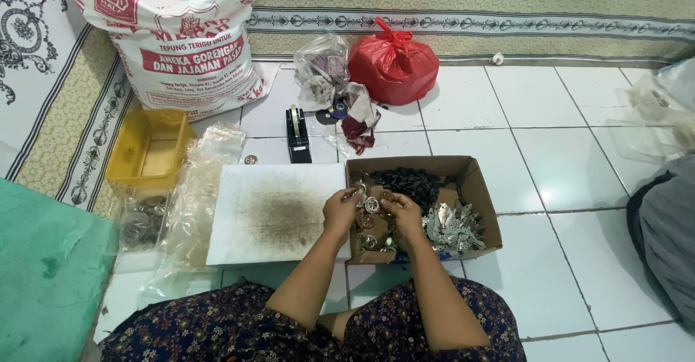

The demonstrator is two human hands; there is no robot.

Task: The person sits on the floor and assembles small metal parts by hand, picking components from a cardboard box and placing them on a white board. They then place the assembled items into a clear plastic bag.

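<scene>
My left hand point(342, 208) and my right hand point(400, 210) meet over the left part of a cardboard box point(483, 199) on the tiled floor. Between their fingertips they hold a small round silver metal part point(371, 204). The box holds black plastic pieces point(413, 183) at the back, flat silver metal pieces point(452, 226) at the right and more round silver parts point(368, 241) at the front left. A stained white board point(275, 212) lies just left of the box, under my left wrist.
A black tape dispenser point(297, 135) stands behind the board. A yellow plastic basket point(150, 147) and clear plastic bags point(195, 188) lie to the left. A big printed sack point(177, 40), a red bag point(394, 65) and a grey bundle point(666, 239) at the right ring the spot.
</scene>
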